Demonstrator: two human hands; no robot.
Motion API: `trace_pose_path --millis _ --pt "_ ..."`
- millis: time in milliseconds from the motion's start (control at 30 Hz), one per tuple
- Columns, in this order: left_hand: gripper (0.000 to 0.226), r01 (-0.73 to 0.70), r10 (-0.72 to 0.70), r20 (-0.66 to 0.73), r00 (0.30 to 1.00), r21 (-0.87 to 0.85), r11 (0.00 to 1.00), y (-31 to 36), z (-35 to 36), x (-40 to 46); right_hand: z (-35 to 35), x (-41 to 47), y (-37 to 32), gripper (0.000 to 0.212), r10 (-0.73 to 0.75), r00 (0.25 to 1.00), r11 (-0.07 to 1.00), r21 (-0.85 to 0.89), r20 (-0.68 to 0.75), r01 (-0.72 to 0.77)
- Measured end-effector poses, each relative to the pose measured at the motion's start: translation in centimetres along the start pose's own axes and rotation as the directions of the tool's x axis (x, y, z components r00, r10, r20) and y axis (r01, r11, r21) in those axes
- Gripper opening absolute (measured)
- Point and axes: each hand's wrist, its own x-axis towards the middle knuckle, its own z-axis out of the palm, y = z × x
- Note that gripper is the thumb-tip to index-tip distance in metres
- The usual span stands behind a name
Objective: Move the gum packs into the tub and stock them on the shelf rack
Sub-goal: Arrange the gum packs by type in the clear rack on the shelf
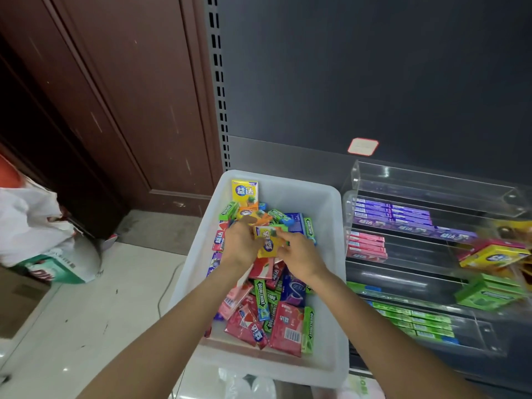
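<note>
Hands over the white tub (331,197), and we're into the stocking phase, by the look of it. The left hand (240,243) and the right hand (300,253) both pinch a yellow gum pack (267,240), fingers curled onto its edges, held just above the heap of pink, green and blue packs in the tub. Just right of the tub sits the clear acrylic shelf rack (431,180), with purple, pink and green rows already lying in its tiers and yellow packs blurred at its far right. Next, I'd say, one hand has to take this pack across and lay it flat with the other yellows.
</note>
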Motion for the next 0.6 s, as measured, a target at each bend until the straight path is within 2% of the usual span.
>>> trace_pose_path --millis 67,167,300,467,533,600 --pt "0.037 -0.021 0.016 -0.053 0.998 -0.101 0.995 0.8 -0.4 -0.3 -0.8 -0.5 0.0 0.049 -0.044 0.999 0.998 0.039 -0.03 0.045" --pt "0.03 -0.137 0.112 -0.138 0.984 -0.186 0.973 2.7 -1.1 -1.1 -2.7 -1.4 0.1 0.055 -0.114 0.984 0.993 0.013 -0.14 0.117" --pt "0.029 -0.311 0.287 -0.132 0.949 -0.223 0.924 6.5 -1.2 -2.7 -6.6 -3.2 0.8 0.041 -0.256 0.921 0.967 -0.065 -0.294 0.248" --pt "0.027 -0.413 0.405 -0.097 0.909 -0.337 0.846 12.4 1.7 -4.8 -12.2 -6.4 3.6 0.008 -0.217 0.889 0.968 0.029 -0.404 0.249" --pt "0.025 -0.453 0.444 -0.103 0.89 -0.302 0.839 14.6 3.4 -5.5 -14.4 -8.0 5.6 0.005 -0.19 0.883 0.969 0.061 -0.428 0.239" --pt "0.022 -0.493 0.487 -0.082 0.87 -0.198 0.847 16.6 5.5 -5.8 -16.5 -9.8 8.0 0.005 -0.164 0.87 0.976 0.051 -0.466 0.212"
